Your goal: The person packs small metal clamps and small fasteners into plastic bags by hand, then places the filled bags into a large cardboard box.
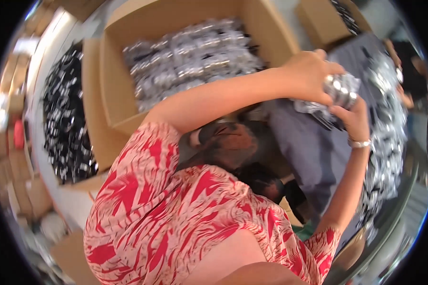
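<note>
Both my hands meet at the upper right, over a surface covered in grey cloth [309,152]. My left hand [309,78] reaches across from the left, its fingers closed on a bundle of shiny round metal pieces in clear plastic [340,90]. From below, my right hand [354,118], with a bracelet at the wrist, grips the same bundle, thumb against its lower side. More clear plastic packing [314,110] lies just under my hands. The exact kind of the metal pieces cannot be made out.
An open cardboard box [116,80] ahead holds rows of similar plastic-wrapped metal bundles [190,61]. Left of it is a heap of black and silver pieces [66,118]. Loose wrapped pieces [385,123] pile along the right. Another person's hand [404,97] shows at the far right.
</note>
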`<control>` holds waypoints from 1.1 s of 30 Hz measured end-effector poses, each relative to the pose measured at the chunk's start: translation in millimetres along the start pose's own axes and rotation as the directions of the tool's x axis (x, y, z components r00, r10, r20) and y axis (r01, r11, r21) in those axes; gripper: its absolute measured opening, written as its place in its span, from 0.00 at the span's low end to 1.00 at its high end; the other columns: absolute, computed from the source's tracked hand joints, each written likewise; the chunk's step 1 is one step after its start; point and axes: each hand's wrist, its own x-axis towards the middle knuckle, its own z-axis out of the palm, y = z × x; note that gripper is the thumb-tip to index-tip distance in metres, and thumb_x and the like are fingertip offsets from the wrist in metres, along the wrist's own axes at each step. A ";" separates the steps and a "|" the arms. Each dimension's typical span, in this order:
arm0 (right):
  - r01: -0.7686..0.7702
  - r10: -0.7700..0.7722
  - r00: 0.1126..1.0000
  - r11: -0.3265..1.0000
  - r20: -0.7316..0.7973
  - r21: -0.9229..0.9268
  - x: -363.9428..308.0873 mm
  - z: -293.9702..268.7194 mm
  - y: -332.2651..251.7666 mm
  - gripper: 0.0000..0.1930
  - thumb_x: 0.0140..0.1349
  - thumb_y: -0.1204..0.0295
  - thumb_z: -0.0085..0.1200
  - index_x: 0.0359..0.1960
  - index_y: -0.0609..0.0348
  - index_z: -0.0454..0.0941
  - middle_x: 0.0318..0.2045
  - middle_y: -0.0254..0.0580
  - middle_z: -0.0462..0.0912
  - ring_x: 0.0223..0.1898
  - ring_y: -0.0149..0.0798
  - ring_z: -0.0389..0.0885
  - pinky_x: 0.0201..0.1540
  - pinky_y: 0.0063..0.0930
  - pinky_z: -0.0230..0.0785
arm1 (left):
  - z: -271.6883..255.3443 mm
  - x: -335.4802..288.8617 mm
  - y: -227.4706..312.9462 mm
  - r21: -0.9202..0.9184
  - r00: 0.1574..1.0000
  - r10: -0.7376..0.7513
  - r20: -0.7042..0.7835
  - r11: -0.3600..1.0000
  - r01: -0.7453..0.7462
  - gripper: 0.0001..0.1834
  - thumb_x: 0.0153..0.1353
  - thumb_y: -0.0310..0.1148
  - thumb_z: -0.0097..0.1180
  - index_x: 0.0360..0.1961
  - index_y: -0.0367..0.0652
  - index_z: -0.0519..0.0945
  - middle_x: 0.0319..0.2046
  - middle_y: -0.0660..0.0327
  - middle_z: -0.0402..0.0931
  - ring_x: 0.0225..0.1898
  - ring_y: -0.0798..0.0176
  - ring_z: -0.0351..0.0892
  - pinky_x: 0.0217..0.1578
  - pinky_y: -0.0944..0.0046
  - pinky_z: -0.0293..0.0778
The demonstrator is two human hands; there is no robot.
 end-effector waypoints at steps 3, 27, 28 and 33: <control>0.011 -0.008 0.993 1.000 0.119 -0.025 36.0 29.9 -12.4 0.20 0.43 0.75 0.65 0.39 0.66 0.73 0.32 0.32 0.79 0.32 0.24 0.74 0.36 0.20 0.68 | -43.4 -26.0 -14.2 0.086 0.993 -0.113 -0.044 0.989 0.117 0.32 0.31 0.44 0.64 0.44 0.50 0.77 0.33 0.48 0.73 0.35 0.47 0.75 0.38 0.57 0.71; 0.060 -0.194 0.806 0.967 0.559 0.249 319.4 318.2 40.5 0.17 0.37 0.76 0.64 0.33 0.64 0.79 0.30 0.40 0.81 0.31 0.33 0.77 0.39 0.26 0.68 | -222.1 -146.1 -252.6 0.342 0.760 -0.646 -0.073 0.699 0.628 0.36 0.35 0.42 0.68 0.51 0.48 0.73 0.47 0.55 0.72 0.48 0.58 0.71 0.51 0.63 0.66; 0.038 -0.177 0.801 0.968 0.572 0.247 325.6 333.4 47.4 0.16 0.39 0.76 0.63 0.34 0.64 0.78 0.30 0.38 0.80 0.31 0.31 0.76 0.38 0.26 0.67 | -225.0 -153.6 -264.7 0.350 0.730 -0.681 -0.062 0.670 0.655 0.36 0.35 0.41 0.68 0.51 0.49 0.72 0.47 0.56 0.72 0.48 0.58 0.71 0.51 0.63 0.65; -0.033 -0.114 0.818 0.969 0.564 0.244 356.0 384.1 72.7 0.18 0.36 0.76 0.64 0.34 0.64 0.78 0.32 0.42 0.81 0.34 0.36 0.78 0.40 0.28 0.68 | -236.9 -178.5 -315.2 0.377 0.647 -0.761 -0.035 0.590 0.714 0.38 0.34 0.42 0.69 0.52 0.50 0.72 0.48 0.56 0.72 0.49 0.57 0.71 0.52 0.62 0.65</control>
